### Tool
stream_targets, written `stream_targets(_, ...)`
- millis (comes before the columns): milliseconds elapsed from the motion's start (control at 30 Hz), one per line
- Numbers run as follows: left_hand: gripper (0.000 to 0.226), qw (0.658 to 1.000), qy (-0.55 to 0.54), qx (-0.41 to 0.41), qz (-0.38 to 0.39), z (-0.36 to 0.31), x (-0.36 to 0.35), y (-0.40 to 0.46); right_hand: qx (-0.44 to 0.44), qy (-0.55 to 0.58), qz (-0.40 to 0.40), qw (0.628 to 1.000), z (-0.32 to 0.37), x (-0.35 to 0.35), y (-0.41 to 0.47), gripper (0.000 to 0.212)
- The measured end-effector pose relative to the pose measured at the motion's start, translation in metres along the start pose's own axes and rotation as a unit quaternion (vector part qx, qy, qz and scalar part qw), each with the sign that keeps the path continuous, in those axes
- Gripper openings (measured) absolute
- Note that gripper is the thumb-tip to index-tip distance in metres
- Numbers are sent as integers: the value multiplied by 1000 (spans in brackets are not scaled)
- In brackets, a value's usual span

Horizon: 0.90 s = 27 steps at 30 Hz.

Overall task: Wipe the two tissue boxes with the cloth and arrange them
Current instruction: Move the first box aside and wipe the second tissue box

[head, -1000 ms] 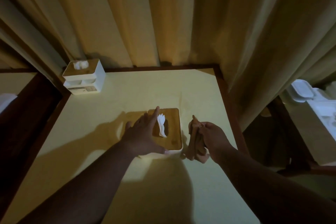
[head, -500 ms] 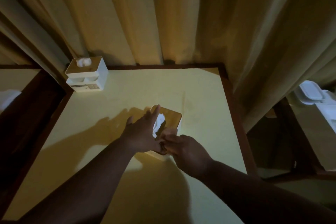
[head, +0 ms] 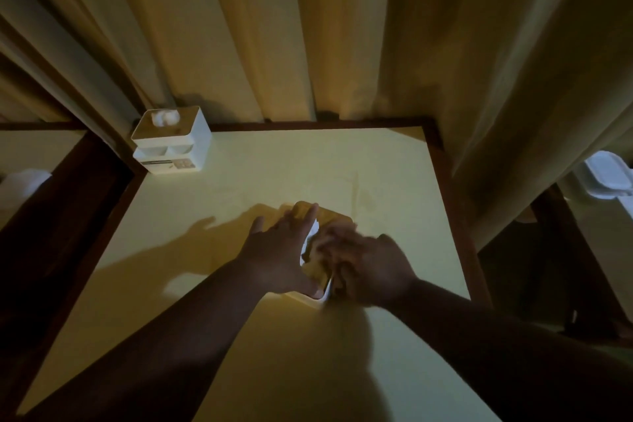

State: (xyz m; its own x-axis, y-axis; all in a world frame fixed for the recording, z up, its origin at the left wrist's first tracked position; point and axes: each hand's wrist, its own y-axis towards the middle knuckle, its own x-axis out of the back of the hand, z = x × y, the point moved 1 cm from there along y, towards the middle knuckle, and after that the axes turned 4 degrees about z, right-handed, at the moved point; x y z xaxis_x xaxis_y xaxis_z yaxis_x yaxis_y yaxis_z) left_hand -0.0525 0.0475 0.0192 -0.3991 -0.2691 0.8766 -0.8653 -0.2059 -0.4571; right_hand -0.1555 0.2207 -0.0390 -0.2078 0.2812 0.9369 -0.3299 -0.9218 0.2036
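place: dining room | cues: curtains [head: 308,27], neighbouring tables, tissue boxes [head: 171,144]

Yellowish curtains [head: 260,31] are hung behind a yellow table [head: 239,202]; white containers [head: 608,175] are seen at right.

We see one wooden-topped tissue box [head: 329,221] at centre, turned askew, cloth [head: 337,236] blurred on its lid; the second tissue box [head: 171,144], white, stands upright at ten o'clock.
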Motion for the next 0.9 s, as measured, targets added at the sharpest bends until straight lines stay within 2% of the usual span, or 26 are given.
stream_targets(67,146,1000,3,-1,5,-1,2,0,-61,3,-28,998,-9,-1,7,35)
stream_targets(100,147,1000,4,-1,7,-1,2,1,-50,6,-26,998,-7,-2,6,35)
stream_targets(200,149,1000,6,1,7,-1,0,4,88,32,28,995,12,-3,-9,34)
stream_targets(267,148,1000,11,0,13,-1,0,4,124,9,34,992,12,-2,-13,35)
stream_targets(400,147,1000,19,0,14,-1,1,3,-36,34,-37,998,-16,-8,6,35)
stream_targets(433,147,1000,18,0,13,-1,1,3,-44,35,-43,998,-15,-11,6,35)
stream_targets(467,148,1000,18,0,12,-1,0,4,-21,36,-31,999,-11,-12,5,34)
stream_targets(567,146,1000,20,2,8,0,-2,5,122,32,18,992,6,-8,-10,30)
stream_targets(600,145,1000,18,2,7,0,-2,5,140,12,19,990,5,-7,-11,30)
stream_targets(633,145,1000,17,2,7,0,-2,5,122,3,17,992,-1,-7,-8,31)
stream_targets(733,147,1000,15,4,14,0,-1,3,-23,30,-41,998,-19,-9,5,38)
stream_targets(767,147,1000,12,4,13,0,-1,3,-36,23,-45,998,-18,-10,6,40)
stream_targets(800,147,1000,10,4,12,0,0,3,-15,16,-31,999,-14,-11,5,39)
stream_targets(900,146,1000,9,3,10,-1,-1,3,139,-7,38,990,4,-11,-10,34)
